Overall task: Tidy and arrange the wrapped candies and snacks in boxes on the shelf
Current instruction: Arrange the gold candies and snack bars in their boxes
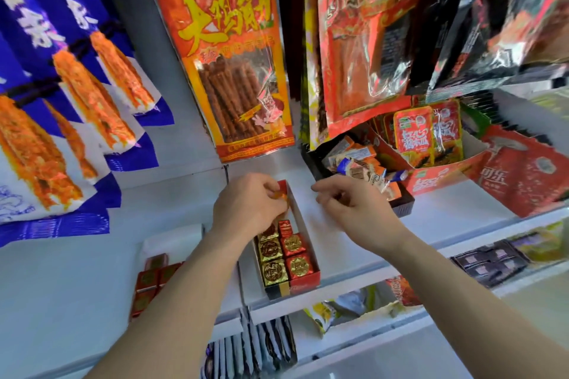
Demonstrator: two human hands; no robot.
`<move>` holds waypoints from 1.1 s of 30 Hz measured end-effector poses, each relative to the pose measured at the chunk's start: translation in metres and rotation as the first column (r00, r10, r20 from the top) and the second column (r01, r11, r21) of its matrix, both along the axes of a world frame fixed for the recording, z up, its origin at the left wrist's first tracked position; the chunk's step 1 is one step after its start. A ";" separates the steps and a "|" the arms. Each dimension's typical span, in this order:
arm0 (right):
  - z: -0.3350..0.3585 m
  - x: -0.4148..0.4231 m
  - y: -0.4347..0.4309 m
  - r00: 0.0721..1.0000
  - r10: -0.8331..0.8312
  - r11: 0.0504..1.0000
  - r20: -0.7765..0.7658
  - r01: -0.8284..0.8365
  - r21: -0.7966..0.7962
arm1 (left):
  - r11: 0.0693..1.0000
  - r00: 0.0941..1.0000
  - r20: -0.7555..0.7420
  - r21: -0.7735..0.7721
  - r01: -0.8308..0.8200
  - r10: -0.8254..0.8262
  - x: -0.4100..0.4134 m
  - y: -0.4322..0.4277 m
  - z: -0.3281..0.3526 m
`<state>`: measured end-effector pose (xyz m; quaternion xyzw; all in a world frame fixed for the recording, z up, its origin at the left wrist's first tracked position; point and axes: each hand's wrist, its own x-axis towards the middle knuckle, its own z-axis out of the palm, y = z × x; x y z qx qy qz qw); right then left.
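- The left hand (246,203) reaches over the far end of a narrow red box (303,226) on the white shelf (446,212), fingers pinched around a small orange-gold wrapped candy (278,195).
- The box runs away from the camera; its near half holds wrapped square candies in 2 columns, gold ones (272,271) on the left and red ones (298,266) on the right.
- The right hand (354,209) hovers just right of the box, fingers curled inward; whether it holds anything, I cannot tell.
- Behind the right hand, a black tray (403,203) holds a jumble of small orange and blue wrapped snacks (357,163).
- Beside it, a red carton (443,175) stands red sachets (414,132) upright.
- To the left, a second box of red candies (151,280) sits partly behind the left forearm.
- Large snack bags hang above, including an orange bag (228,49) and blue-and-white bags (61,86).
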<state>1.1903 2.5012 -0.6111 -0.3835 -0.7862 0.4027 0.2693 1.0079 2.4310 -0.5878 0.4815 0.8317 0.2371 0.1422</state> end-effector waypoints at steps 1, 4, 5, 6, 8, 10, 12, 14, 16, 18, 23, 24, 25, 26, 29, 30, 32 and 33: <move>0.000 -0.002 0.000 1.000 0.015 1.000 0.011 -0.015 0.023 | 0.997 0.994 0.106 0.070 -0.020 0.013 -0.002 -0.002 0.003; 0.003 -0.012 -0.002 0.996 0.085 0.996 0.032 -0.086 0.039 | 0.969 0.922 0.375 0.245 0.000 -0.095 0.001 -0.011 0.010; 0.005 -0.014 -0.003 0.996 0.094 0.995 0.003 -0.094 0.026 | 0.962 0.892 0.427 0.271 0.029 -0.148 0.003 -0.013 0.011; 0.006 -0.015 -0.004 0.995 0.093 0.996 -0.045 -0.093 0.000 | 0.956 0.869 0.457 0.287 0.057 -0.189 0.004 -0.014 0.011; 0.006 -0.013 -0.004 0.991 0.057 0.997 -0.118 -0.062 -0.038 | 0.950 0.866 0.445 0.296 0.100 -0.229 0.003 -0.016 0.009; 0.003 -0.007 -0.001 0.992 -0.004 0.999 -0.123 -0.002 -0.049 | 0.962 0.958 0.198 0.221 0.162 -0.206 -0.004 -0.015 0.004; -0.001 -0.001 0.002 0.989 -0.051 0.995 -0.142 0.038 -0.094 | 0.976 0.961 -0.172 -0.012 0.218 -0.217 -0.007 -0.015 0.000; -0.004 0.004 0.003 0.985 -0.075 0.991 -0.153 0.057 -0.121 | 0.955 0.905 -0.330 -0.214 0.204 -0.267 -0.002 -0.012 0.000; -0.007 0.006 0.002 0.985 -0.075 0.992 -0.153 0.058 -0.112 | 0.937 0.882 -0.374 -0.299 0.178 -0.287 0.003 -0.007 0.002; -0.008 0.007 0.002 0.986 -0.066 0.993 -0.154 0.050 -0.106 | 0.929 0.876 -0.381 -0.329 0.168 -0.294 0.004 -0.004 0.004; -0.009 0.008 0.003 0.987 -0.061 0.993 -0.151 0.044 -0.110 | 0.936 0.931 -0.234 -0.280 0.212 -0.280 0.000 -0.004 0.002; -0.009 0.009 0.003 0.986 -0.062 0.993 -0.154 0.045 -0.111 | 0.943 0.943 -0.188 -0.244 0.225 -0.274 -0.002 -0.005 0.001; -0.009 0.009 0.003 0.985 -0.063 0.993 -0.159 0.045 -0.113 | 0.949 0.950 -0.154 -0.208 0.239 -0.273 -0.004 -0.006 0.000; -0.009 0.009 0.003 0.984 -0.064 0.992 -0.163 0.045 -0.116 | 0.950 0.950 -0.136 -0.182 0.254 -0.280 -0.006 -0.007 -0.001; -0.009 0.010 0.002 0.983 -0.072 0.990 -0.172 0.050 -0.128 | 0.939 0.940 -0.099 -0.143 0.312 -0.327 -0.009 -0.010 -0.004; -0.008 0.009 0.002 0.982 -0.076 0.990 -0.173 0.054 -0.131 | 0.934 0.935 -0.084 -0.132 0.332 -0.344 -0.010 -0.011 -0.004; -0.008 0.009 0.002 0.982 -0.083 0.990 -0.168 0.061 -0.130 | 0.924 0.928 -0.037 -0.118 0.364 -0.371 -0.014 -0.013 -0.004; -0.007 0.008 0.001 0.982 -0.086 0.989 -0.166 0.065 -0.132 | 0.921 0.927 -0.011 -0.117 0.372 -0.376 -0.014 -0.014 -0.003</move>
